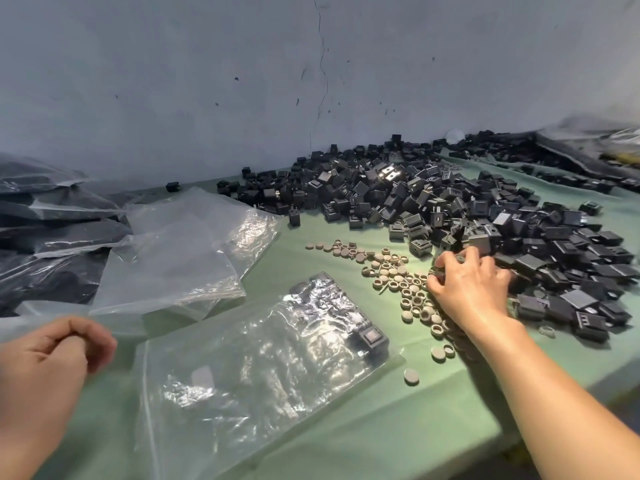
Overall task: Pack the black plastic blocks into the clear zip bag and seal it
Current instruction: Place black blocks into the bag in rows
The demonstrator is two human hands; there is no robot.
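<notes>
1. Your right hand (471,289) curls its fingers round a few black plastic blocks (433,199) at the near edge of the loose pile.
2. Your left hand (52,358) is curled and blurred; whether it pinches anything cannot be told.
3. The clear zip bag (242,393) lies flat and crinkled on the green table (415,431), with blocks at its far end.
4. Glare hides their number and the state of the bag's zip.
5. The bag lies between your hands, apart from the right one.
</notes>
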